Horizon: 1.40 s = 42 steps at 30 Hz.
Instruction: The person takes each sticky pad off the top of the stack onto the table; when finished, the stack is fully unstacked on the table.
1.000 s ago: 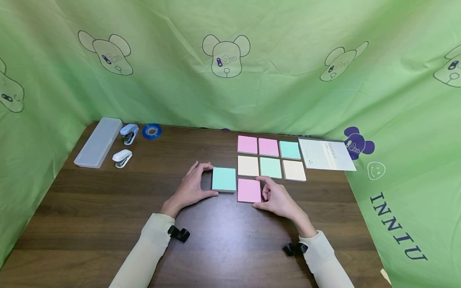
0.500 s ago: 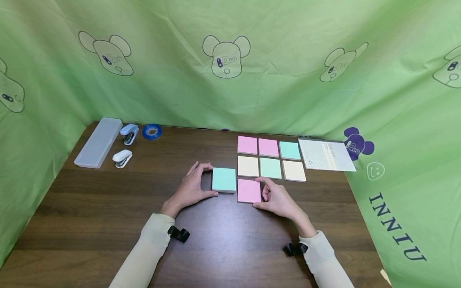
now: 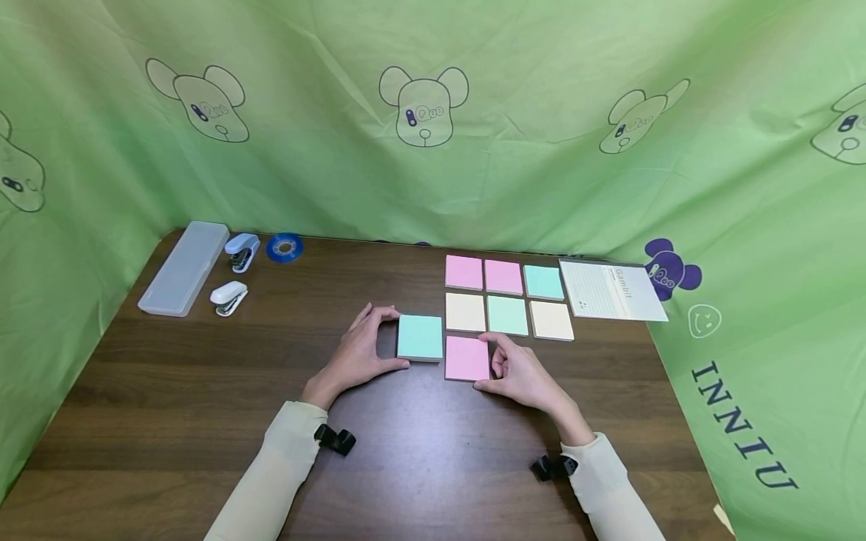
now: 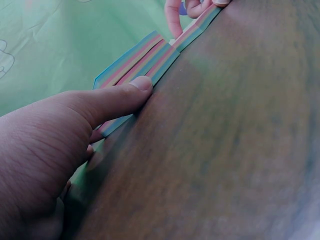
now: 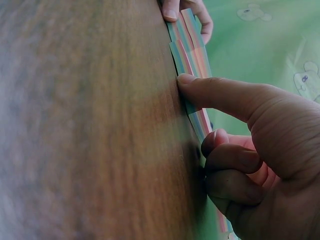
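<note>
My left hand (image 3: pixel 360 347) holds a thick teal-topped stack of sticky notes (image 3: pixel 419 336) at its left side, thumb at the near edge and index finger at the far one. In the left wrist view the stack (image 4: pixel 145 60) shows several coloured layers, with the thumb pressed along its side. Just right of it lies a thinner pink-topped sticky note pad (image 3: pixel 467 358). My right hand (image 3: pixel 524 376) pinches this pad between thumb and index finger at its right corners; the other fingers are curled in. The right wrist view shows the thumb against the pad's striped edge (image 5: pixel 183 57).
Two rows of sticky note pads, including a cream pad (image 3: pixel 465 312) and a mint pad (image 3: pixel 507 315), lie behind the pink one. A notepad (image 3: pixel 614 291) is at the right. Far left are a plastic case (image 3: pixel 184 269), a blue stapler (image 3: pixel 242 252), a white stapler (image 3: pixel 229 297) and blue tape (image 3: pixel 284 247).
</note>
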Tool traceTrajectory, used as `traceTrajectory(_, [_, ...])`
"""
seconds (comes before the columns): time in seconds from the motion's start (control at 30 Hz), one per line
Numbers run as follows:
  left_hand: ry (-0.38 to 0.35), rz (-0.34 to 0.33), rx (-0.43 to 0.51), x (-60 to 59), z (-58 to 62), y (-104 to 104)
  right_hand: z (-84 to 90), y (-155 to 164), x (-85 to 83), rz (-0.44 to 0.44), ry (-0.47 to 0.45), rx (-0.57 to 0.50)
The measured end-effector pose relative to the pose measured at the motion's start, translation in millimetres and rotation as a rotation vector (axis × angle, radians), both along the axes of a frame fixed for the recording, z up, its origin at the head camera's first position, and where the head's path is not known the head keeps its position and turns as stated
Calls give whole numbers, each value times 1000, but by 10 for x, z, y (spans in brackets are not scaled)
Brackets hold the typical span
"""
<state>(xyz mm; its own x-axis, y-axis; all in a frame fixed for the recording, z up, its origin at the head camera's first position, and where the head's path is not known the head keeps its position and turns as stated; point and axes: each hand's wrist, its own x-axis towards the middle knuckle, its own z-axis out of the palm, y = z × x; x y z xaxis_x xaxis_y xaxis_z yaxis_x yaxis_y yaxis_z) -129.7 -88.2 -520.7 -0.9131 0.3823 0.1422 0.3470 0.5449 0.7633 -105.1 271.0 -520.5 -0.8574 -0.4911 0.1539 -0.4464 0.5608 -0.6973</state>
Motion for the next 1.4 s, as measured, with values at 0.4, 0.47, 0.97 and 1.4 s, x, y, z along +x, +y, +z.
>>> traceTrajectory(0.4, [3, 2, -11, 0, 10, 2, -38, 12, -20, -19, -32, 22])
traceTrajectory(0.47, [2, 3, -11, -2, 8, 0, -52, 19, -25, -18, -31, 31])
traceTrajectory(0.97, [-8, 6, -12, -3, -11, -3, 229, -73, 41, -41, -101, 63])
traceTrajectory(1.4, [-4, 7, -15, 4, 10, 2, 378, -169, 58, -67, -101, 101])
